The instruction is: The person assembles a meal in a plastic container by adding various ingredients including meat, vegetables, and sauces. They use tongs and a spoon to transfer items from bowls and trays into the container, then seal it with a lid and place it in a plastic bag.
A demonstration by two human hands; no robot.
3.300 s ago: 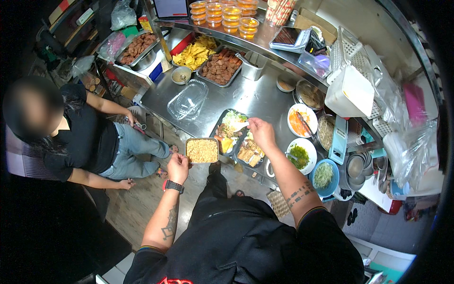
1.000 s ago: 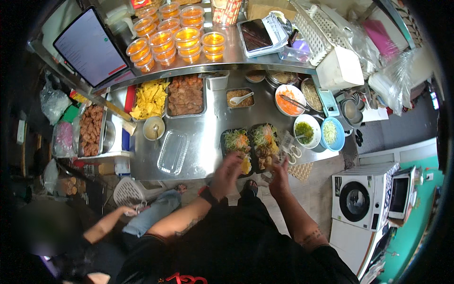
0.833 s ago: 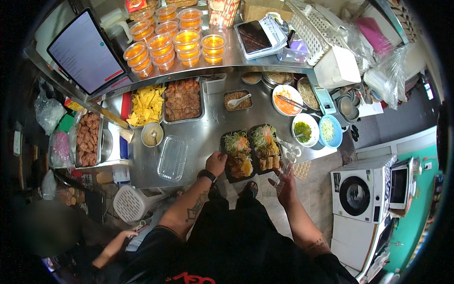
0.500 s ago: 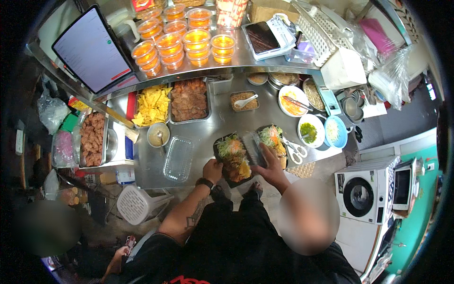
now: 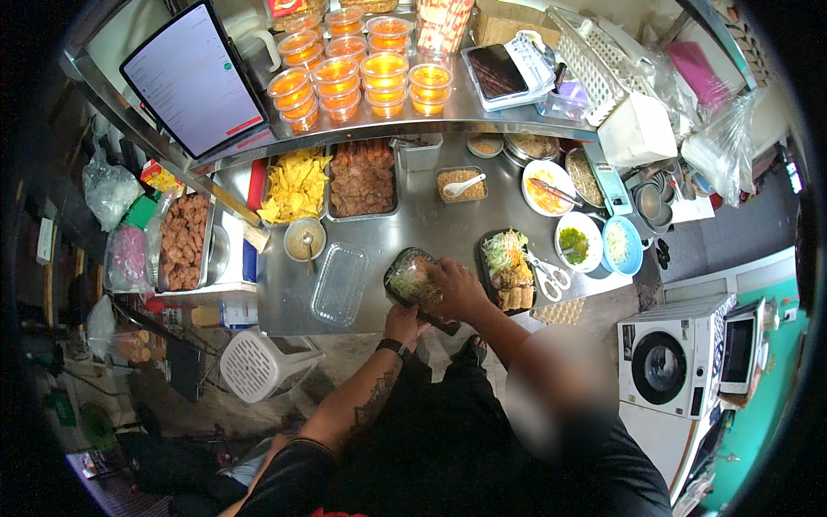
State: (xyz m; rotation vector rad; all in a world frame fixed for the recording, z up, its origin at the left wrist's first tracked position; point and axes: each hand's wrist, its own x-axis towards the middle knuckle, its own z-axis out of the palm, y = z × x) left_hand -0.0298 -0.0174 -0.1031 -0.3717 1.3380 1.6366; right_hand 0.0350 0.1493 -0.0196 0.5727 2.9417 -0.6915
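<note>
A black takeaway container (image 5: 399, 264) of food lies at the steel counter's front edge, with a clear plastic lid (image 5: 412, 277) over it. My left hand (image 5: 403, 326) grips the container's near left side with curled fingers. Across the lid's right side is my right hand (image 5: 454, 290), gripping it from above; its fingertips are partly hidden. I cannot tell whether the lid is fastened. To the right sits a second black container (image 5: 508, 274), uncovered, holding shredded vegetables and rolls. White-handled scissors (image 5: 551, 277) rest beside it. An upturned or spare clear tray (image 5: 339, 284) lies on the left.
Behind are yellow chips (image 5: 297, 185), a tray of browned meat (image 5: 362, 181), a crumb tub with a white spoon (image 5: 463, 184) and several bowls (image 5: 579, 243). Stacked orange sauce cups (image 5: 384, 79) and a tablet (image 5: 194, 82) occupy the raised shelf. A white stool (image 5: 258, 366) stands left.
My right hand has brought the clear lid from the right onto the left-hand container. My left hand has shifted to its near end. The view has moved slightly.
</note>
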